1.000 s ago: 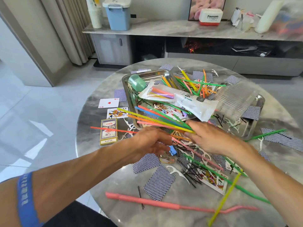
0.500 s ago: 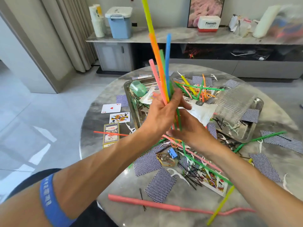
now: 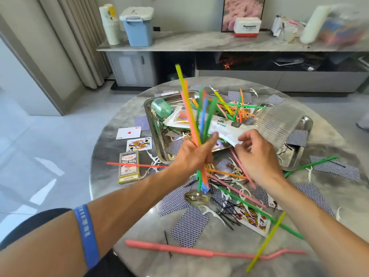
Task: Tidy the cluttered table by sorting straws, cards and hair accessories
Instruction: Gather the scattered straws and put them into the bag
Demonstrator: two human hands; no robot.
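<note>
Nearest on the marble surface point(image 3: 139, 254) lie a long pink bent straw point(image 3: 199, 251) and a yellow-green straw point(image 3: 265, 242), with face-down playing cards point(image 3: 189, 226), black hairpins point(image 3: 227, 214) and a gold hair clip point(image 3: 196, 197) just beyond. Above these, the left hand point(image 3: 191, 156) grips a tilted, fanned bundle of straws point(image 3: 196, 120), while the right hand point(image 3: 257, 156) hovers beside it, fingers loosely curled and holding nothing. Farther back, a metal tray point(image 3: 157, 144) holds more straws, a white packet point(image 3: 223, 126) and a green case point(image 3: 161, 107), and a card box point(image 3: 128, 166) lies to the left
</note>
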